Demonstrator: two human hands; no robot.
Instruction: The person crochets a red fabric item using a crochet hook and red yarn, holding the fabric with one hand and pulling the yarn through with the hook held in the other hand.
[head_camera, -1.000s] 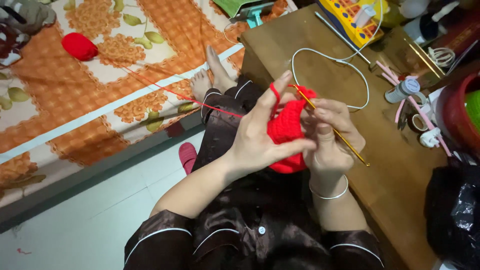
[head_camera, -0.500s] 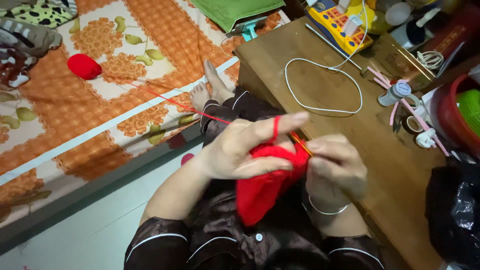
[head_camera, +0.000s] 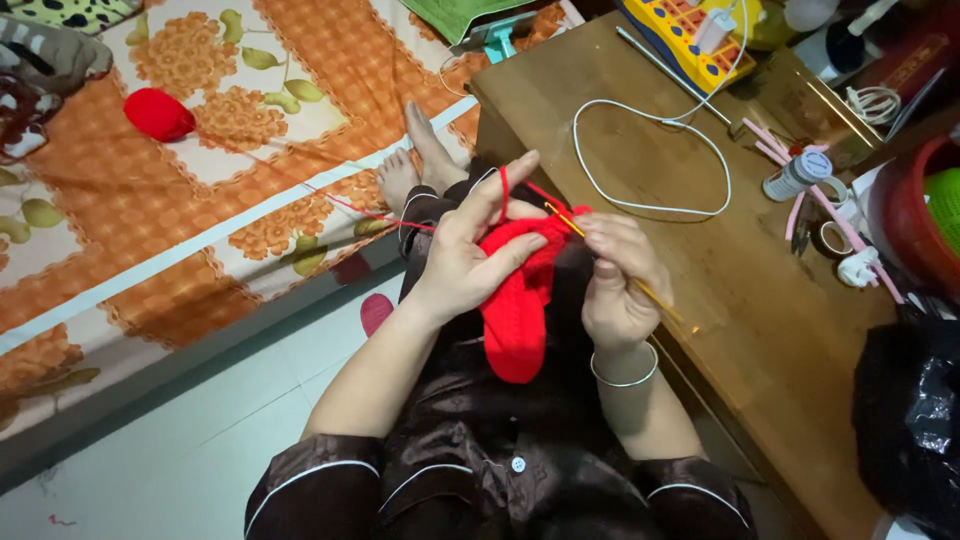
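Note:
A red crocheted piece (head_camera: 515, 315) hangs down over my lap. My left hand (head_camera: 470, 250) pinches its top edge, and red yarn loops over the raised index finger. A thin strand of that yarn (head_camera: 330, 195) runs left across the bedspread to a red yarn ball (head_camera: 158, 113). My right hand (head_camera: 615, 280) grips a yellow crochet hook (head_camera: 655, 297), whose tip sits at the top of the red piece between both hands.
A wooden table (head_camera: 760, 330) on my right carries a white cable loop (head_camera: 650, 155), a yellow toy-like gadget (head_camera: 690, 40), a small bottle (head_camera: 795, 175) and a red bowl (head_camera: 905, 225). A black bag (head_camera: 910, 420) lies beside it. An orange floral bedspread (head_camera: 200, 230) is on the left, with my bare feet (head_camera: 415, 165) resting on it.
The red piece, bunched between my hands a second ago, now hangs down long over my lap. My left index finger stays raised with yarn over it; the view shifted slightly.

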